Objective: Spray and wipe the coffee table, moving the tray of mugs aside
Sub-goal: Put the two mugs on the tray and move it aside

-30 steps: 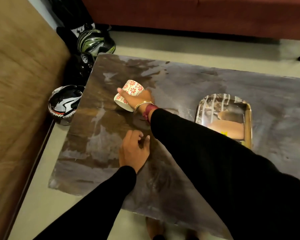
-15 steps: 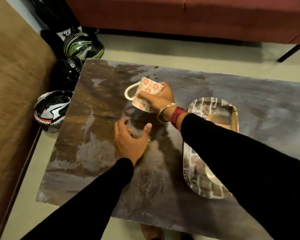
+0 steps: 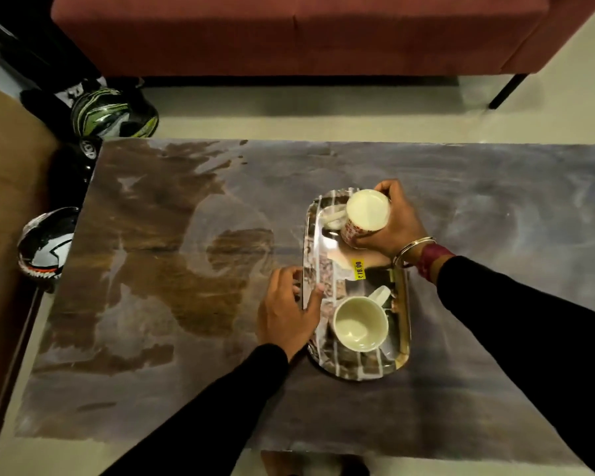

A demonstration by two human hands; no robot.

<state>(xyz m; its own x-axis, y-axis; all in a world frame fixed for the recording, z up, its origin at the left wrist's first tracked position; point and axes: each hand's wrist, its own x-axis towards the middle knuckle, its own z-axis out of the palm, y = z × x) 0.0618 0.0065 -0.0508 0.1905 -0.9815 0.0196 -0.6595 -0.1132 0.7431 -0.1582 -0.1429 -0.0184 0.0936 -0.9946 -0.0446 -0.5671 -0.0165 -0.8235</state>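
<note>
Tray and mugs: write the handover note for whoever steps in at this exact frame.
Right hand: grips the floral mug, tilted, at the tray's far end; whether it has touched down is unclear.
Left hand: open, fingers resting on the tray's left rim.
Tray: on the table, right of centre. White mug stands upright at its near end.
Done: the table's left half shows wet streaks, so it looks wiped.
Left: release the floral mug on the tray. No spray bottle or cloth in view.
</note>
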